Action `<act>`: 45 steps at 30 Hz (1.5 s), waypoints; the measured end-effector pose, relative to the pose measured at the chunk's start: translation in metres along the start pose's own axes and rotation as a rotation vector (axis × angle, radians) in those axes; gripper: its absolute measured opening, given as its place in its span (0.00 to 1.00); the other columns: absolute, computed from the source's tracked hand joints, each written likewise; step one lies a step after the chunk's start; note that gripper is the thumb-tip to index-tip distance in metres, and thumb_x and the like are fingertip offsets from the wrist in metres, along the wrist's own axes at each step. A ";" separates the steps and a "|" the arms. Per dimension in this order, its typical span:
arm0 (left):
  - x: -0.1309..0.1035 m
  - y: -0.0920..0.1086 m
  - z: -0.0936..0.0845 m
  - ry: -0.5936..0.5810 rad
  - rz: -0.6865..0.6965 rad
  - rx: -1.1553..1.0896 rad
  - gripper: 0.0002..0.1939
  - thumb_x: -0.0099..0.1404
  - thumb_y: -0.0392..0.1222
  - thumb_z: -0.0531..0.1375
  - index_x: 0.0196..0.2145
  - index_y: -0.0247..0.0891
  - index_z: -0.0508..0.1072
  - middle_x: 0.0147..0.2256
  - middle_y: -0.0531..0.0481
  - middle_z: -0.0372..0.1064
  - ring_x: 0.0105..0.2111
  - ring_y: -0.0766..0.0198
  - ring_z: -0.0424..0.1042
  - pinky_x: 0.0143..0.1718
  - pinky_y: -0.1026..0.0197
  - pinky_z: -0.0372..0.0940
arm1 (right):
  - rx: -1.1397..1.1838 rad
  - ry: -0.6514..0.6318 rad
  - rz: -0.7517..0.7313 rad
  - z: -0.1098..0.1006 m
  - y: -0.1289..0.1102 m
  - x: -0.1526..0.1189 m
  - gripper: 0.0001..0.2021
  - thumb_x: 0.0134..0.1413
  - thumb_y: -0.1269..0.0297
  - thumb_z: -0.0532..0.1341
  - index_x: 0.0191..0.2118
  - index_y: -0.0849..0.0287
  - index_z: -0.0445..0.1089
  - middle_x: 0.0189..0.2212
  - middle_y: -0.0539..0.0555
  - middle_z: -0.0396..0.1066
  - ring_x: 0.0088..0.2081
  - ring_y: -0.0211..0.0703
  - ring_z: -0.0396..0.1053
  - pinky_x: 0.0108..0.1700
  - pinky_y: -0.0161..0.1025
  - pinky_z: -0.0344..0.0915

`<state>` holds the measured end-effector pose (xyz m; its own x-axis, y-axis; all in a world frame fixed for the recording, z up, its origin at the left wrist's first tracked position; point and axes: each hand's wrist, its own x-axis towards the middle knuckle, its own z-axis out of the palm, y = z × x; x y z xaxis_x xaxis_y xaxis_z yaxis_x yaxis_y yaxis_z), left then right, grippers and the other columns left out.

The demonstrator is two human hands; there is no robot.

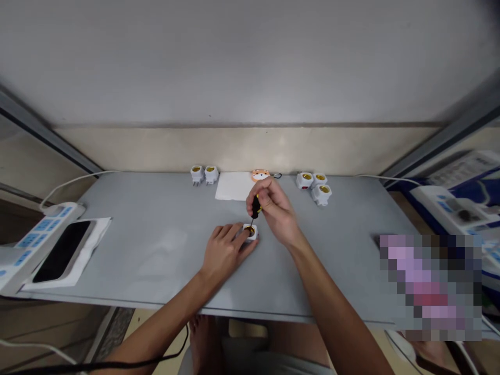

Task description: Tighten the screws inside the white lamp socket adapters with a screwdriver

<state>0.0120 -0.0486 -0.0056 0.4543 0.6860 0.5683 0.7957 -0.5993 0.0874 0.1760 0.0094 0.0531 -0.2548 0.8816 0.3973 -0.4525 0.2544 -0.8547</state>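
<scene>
At the middle of the grey table, a white plug-in lamp socket with a brass-coloured inside faces upward. My left hand is closed around its side, fingers steadying it against the tabletop. Above it, my right hand grips a screwdriver with a black and yellow handle. The shaft points down into the socket's opening; the tip is hidden inside. Two similar lamp sockets stand at the back left, and several more at the back right.
A white sheet and an orange animal-face item lie at the back. On the left are a phone and a white power strip. To the right are another power strip and a blurred-out pink item.
</scene>
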 end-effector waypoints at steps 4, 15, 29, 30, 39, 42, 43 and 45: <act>0.000 -0.001 0.000 -0.004 0.003 -0.001 0.08 0.75 0.45 0.62 0.43 0.39 0.76 0.44 0.45 0.80 0.40 0.56 0.79 0.41 0.54 0.65 | 0.072 -0.038 0.044 0.001 -0.001 -0.001 0.14 0.72 0.51 0.56 0.37 0.55 0.66 0.29 0.49 0.65 0.29 0.39 0.62 0.34 0.39 0.59; -0.001 -0.001 0.001 -0.014 -0.011 0.021 0.07 0.74 0.45 0.63 0.42 0.39 0.77 0.44 0.45 0.80 0.39 0.57 0.78 0.41 0.54 0.65 | 0.054 -0.014 0.006 0.006 0.001 0.002 0.12 0.68 0.52 0.62 0.38 0.53 0.62 0.33 0.47 0.65 0.30 0.36 0.62 0.35 0.38 0.58; 0.000 0.000 -0.002 -0.019 -0.004 0.028 0.05 0.73 0.43 0.64 0.42 0.39 0.77 0.43 0.44 0.80 0.40 0.55 0.79 0.40 0.53 0.64 | 0.150 -0.080 0.091 0.015 -0.002 -0.002 0.14 0.67 0.52 0.64 0.39 0.52 0.59 0.26 0.43 0.58 0.26 0.36 0.53 0.31 0.37 0.51; 0.000 0.000 -0.002 -0.026 -0.006 0.027 0.05 0.73 0.43 0.64 0.42 0.39 0.77 0.42 0.45 0.80 0.40 0.55 0.78 0.40 0.54 0.64 | 0.139 -0.081 0.084 0.014 -0.004 -0.002 0.14 0.67 0.54 0.64 0.38 0.52 0.58 0.28 0.44 0.60 0.27 0.36 0.56 0.32 0.36 0.53; 0.003 0.000 -0.004 -0.060 -0.026 0.042 0.09 0.75 0.47 0.62 0.41 0.40 0.79 0.42 0.46 0.79 0.37 0.57 0.77 0.39 0.54 0.64 | 0.048 -0.089 0.078 0.005 -0.004 0.000 0.18 0.74 0.49 0.53 0.37 0.56 0.67 0.29 0.49 0.63 0.30 0.38 0.60 0.34 0.39 0.57; 0.002 0.000 -0.003 -0.067 -0.033 0.050 0.09 0.75 0.47 0.62 0.42 0.40 0.79 0.42 0.46 0.79 0.37 0.56 0.77 0.39 0.54 0.64 | 0.116 -0.100 0.080 0.008 0.001 0.000 0.15 0.71 0.47 0.56 0.40 0.53 0.64 0.27 0.46 0.59 0.27 0.37 0.54 0.32 0.38 0.52; 0.001 0.000 -0.003 -0.069 -0.033 0.050 0.08 0.74 0.46 0.62 0.42 0.40 0.79 0.42 0.46 0.79 0.37 0.56 0.77 0.39 0.54 0.64 | 0.130 -0.097 0.082 0.009 0.002 0.000 0.14 0.70 0.47 0.59 0.41 0.52 0.62 0.26 0.45 0.57 0.27 0.37 0.52 0.31 0.37 0.51; 0.001 0.000 -0.003 -0.076 -0.029 0.049 0.08 0.74 0.45 0.63 0.42 0.40 0.79 0.42 0.45 0.80 0.38 0.56 0.77 0.39 0.54 0.64 | 0.125 -0.072 0.074 0.009 0.002 0.000 0.14 0.67 0.50 0.63 0.40 0.51 0.60 0.27 0.44 0.56 0.27 0.38 0.53 0.31 0.37 0.51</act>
<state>0.0111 -0.0494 -0.0026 0.4583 0.7331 0.5025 0.8267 -0.5593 0.0620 0.1677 0.0064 0.0548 -0.3498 0.8641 0.3618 -0.5323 0.1345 -0.8358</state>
